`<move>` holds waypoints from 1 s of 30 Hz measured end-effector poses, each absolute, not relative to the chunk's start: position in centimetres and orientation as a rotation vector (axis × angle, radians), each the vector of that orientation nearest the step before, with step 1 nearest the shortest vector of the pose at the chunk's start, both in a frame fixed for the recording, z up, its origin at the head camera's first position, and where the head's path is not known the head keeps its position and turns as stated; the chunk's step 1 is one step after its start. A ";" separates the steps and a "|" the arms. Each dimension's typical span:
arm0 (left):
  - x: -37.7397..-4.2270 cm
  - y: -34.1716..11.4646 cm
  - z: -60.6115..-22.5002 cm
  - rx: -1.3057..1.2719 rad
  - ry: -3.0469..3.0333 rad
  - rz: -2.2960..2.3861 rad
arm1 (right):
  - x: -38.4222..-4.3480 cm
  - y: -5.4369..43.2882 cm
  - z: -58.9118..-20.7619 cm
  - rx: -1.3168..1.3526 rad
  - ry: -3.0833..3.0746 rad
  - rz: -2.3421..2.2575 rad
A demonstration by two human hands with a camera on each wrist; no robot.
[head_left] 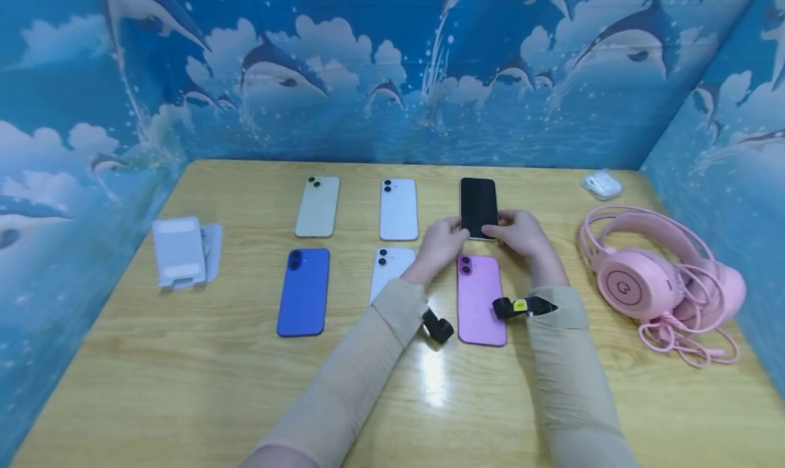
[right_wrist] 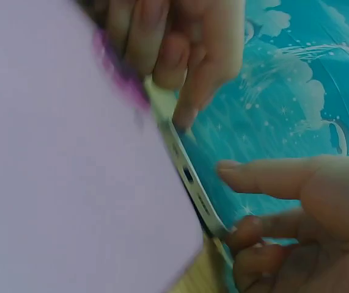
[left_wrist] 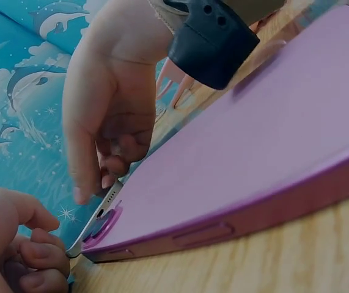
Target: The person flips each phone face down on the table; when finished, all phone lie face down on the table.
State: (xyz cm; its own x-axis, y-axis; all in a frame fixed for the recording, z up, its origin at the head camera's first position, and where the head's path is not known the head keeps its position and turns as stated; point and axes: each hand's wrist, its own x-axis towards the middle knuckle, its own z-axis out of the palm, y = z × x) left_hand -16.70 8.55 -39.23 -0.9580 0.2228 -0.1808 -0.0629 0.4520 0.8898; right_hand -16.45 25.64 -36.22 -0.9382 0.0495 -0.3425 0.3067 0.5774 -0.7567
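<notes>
A smartphone (head_left: 479, 206) lies at the back right with its black screen up. My left hand (head_left: 440, 244) grips it at the lower left corner, fingers curled by the edge. From the other side my right hand (head_left: 523, 234) holds it, thumb over the lower screen and fingers along the right edge. The phone's bottom edge (right_wrist: 189, 174) with its port shows between both hands in the right wrist view. Just below lies a pink-purple phone (head_left: 481, 301), back up, its camera end close to the held phone in the left wrist view.
Back-up phones lie to the left: pale yellow (head_left: 317, 207), white (head_left: 398, 210), blue (head_left: 303, 292) and another white one (head_left: 385, 277) partly behind my left arm. Pink headphones (head_left: 634, 284) with a coiled cable and a small clear case (head_left: 602, 184) are right; a white stand (head_left: 179, 250) is left.
</notes>
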 end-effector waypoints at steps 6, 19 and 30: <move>-16.7 8.5 -39.3 0.158 2.444 1.512 | -16.6 25.7 -36.7 0.490 2.411 -1.570; -16.7 8.7 -39.3 0.158 2.481 1.500 | -16.3 25.7 -35.8 0.345 2.059 -2.153; -16.7 8.4 -38.9 0.075 2.368 1.825 | -16.5 25.1 -36.0 0.029 2.250 -1.945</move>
State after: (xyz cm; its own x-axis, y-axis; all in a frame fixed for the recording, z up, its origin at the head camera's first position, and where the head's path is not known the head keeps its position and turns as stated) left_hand -16.66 8.44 -38.95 -0.9874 0.1312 -0.0888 -0.0525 0.2583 0.9647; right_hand -16.51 25.09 -36.00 -0.9858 -0.0945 -0.1386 0.1235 0.1502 -0.9809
